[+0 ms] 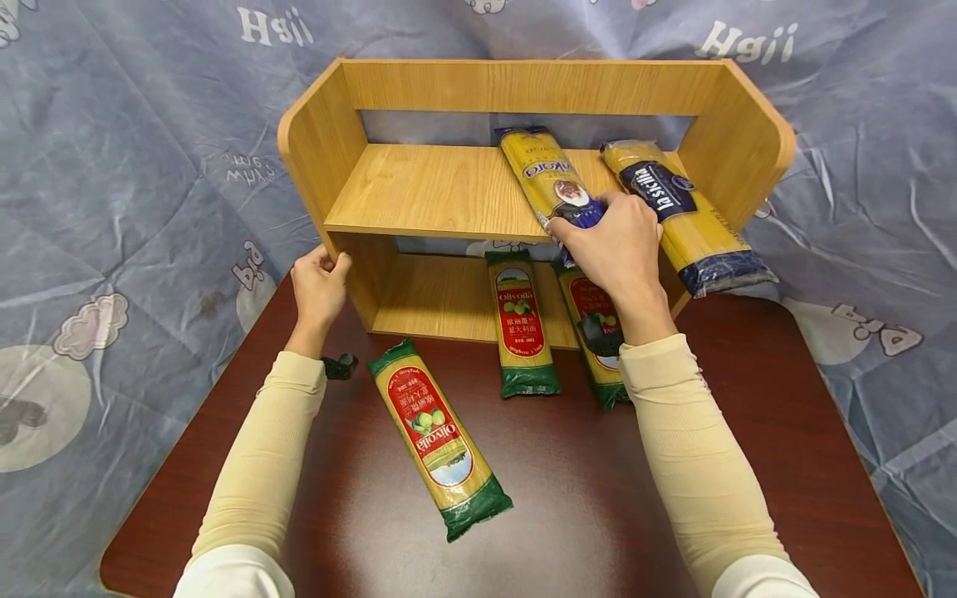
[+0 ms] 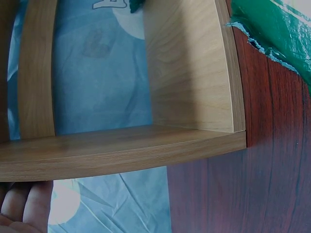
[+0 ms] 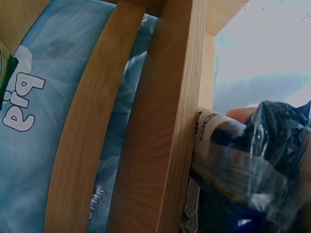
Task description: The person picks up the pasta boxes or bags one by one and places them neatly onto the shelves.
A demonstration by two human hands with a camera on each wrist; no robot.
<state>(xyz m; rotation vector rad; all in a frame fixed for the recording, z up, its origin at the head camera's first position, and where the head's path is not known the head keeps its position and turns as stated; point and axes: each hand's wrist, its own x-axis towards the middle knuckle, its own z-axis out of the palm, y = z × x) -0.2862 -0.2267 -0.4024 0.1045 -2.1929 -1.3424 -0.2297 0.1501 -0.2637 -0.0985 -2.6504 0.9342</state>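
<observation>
My right hand (image 1: 616, 245) grips the near end of a yellow spaghetti packet (image 1: 540, 162) with a blue end. The packet lies front to back on the upper board of a wooden shelf (image 1: 419, 191); in the right wrist view its crinkled clear and dark-blue wrapper (image 3: 262, 150) is against the board's edge. Just right of that hand, another spaghetti packet (image 1: 661, 195) with a navy label leans out over the upper board's front. At the shelf's left side panel (image 2: 121, 155), my left hand (image 1: 319, 286) holds the front edge, fingers on the outer face.
Two red-labelled, green-ended spaghetti packets, one central (image 1: 521, 324) and one partly behind my right arm (image 1: 586, 307), stick out from the lower level. A similar packet (image 1: 429, 440) lies slanted on the dark red-brown table (image 1: 553, 515). Patterned grey-blue cloth (image 1: 149, 166) hangs behind.
</observation>
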